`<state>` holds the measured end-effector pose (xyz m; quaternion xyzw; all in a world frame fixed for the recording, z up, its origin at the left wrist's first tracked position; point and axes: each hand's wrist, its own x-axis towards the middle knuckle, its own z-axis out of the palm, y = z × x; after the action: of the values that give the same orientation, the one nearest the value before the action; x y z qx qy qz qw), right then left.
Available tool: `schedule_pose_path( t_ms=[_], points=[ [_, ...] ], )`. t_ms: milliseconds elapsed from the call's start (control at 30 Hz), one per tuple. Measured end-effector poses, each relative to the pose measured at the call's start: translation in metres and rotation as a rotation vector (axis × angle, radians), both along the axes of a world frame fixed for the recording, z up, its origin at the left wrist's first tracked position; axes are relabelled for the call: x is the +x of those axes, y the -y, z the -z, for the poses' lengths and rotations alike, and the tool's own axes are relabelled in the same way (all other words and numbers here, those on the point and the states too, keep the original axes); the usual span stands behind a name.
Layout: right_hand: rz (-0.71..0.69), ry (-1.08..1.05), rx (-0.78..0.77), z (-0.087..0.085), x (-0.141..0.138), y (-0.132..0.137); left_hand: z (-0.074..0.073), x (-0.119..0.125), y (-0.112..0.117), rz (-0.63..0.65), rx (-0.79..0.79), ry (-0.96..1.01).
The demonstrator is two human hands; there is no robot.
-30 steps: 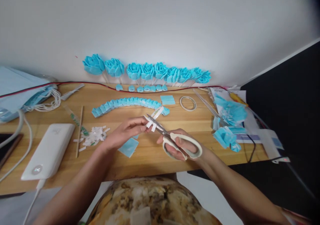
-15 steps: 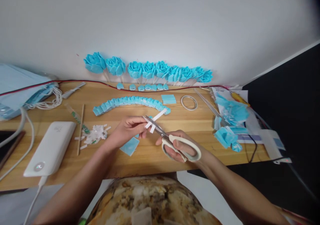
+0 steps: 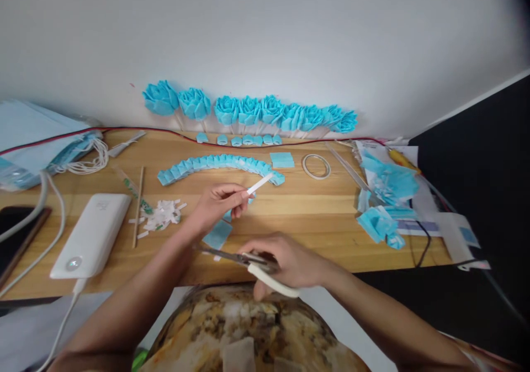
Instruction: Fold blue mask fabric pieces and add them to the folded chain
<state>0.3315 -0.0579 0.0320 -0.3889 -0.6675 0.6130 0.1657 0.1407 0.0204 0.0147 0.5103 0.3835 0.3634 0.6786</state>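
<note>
Fingers [image 3: 238, 199] of left hand [image 3: 219, 202] pinching white strip [image 3: 260, 184]; right hand [image 3: 292, 259] lower, curled round scissors [image 3: 269, 281].

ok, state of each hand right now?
Left hand: closed, pinching a thin, flat white strip.
Right hand: closed around metal scissors with off-white handles.

There's one view running, and it's riding on my head, facing forward and down, steeply enough to catch my own patterned shirt [image 3: 248, 328] along the bottom. My left hand [image 3: 220, 202] and right hand [image 3: 292, 260] sit near the middle, close in, with my forearms [image 3: 381, 311] stretching from the lower corners; the table [image 3: 314, 209] spreads wide beyond, and the pale wall [image 3: 265, 30] fills the top.
</note>
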Motion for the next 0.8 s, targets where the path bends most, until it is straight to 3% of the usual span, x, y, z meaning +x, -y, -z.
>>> schedule_pose_path(
  t_ms=[133,433,800],
  points=[
    [-0.057,0.071,0.022,-0.006,0.007,0.000,0.003,-0.002,-0.003,-0.027,0.002,0.059],
    [0.083,-0.248,-0.160,0.007,0.051,0.000,0.011,-0.005,-0.005,0.037,-0.058,0.223],
    [0.045,-0.292,-0.183,0.007,0.043,-0.014,0.009,-0.006,-0.002,0.186,-0.002,0.147]
  ],
)
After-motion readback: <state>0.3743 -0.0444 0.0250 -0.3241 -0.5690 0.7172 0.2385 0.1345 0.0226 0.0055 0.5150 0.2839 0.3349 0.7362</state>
